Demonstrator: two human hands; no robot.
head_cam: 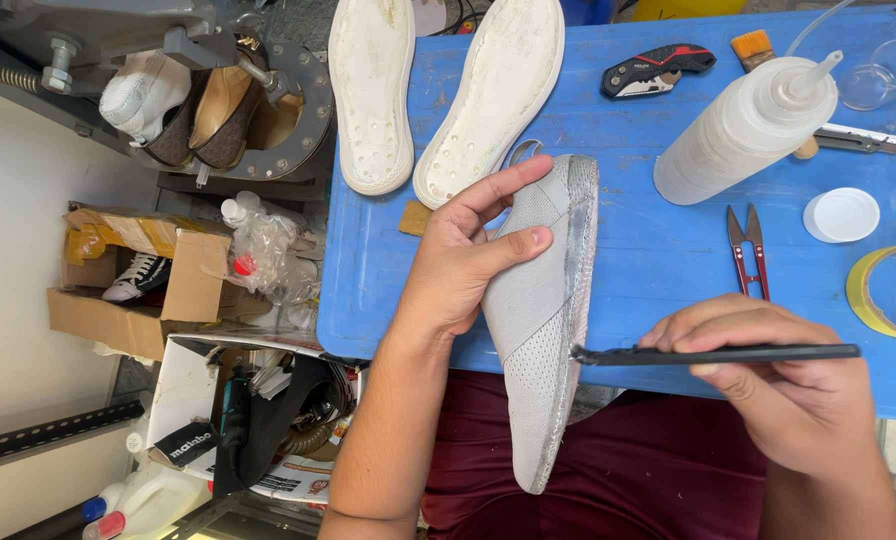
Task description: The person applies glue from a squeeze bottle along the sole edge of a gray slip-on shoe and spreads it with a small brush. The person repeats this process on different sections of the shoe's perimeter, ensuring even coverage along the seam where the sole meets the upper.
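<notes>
My left hand (458,265) grips a grey fabric shoe upper (543,310), held on its side over the front edge of the blue table (658,260), bottom rim facing right. My right hand (778,380) holds a thin black brush (718,354) level, its tip touching the shoe's bottom edge. Two white soles (373,90) (488,95) lie bottom-up at the table's far left.
On the table lie a white squeeze bottle (748,125), red-handled snips (748,250), a white lid (841,214), a tape roll (883,290), a black utility knife (653,68) and a wooden brush (753,45). Cardboard boxes (128,285) and a metal press holding shoes (218,100) stand at left.
</notes>
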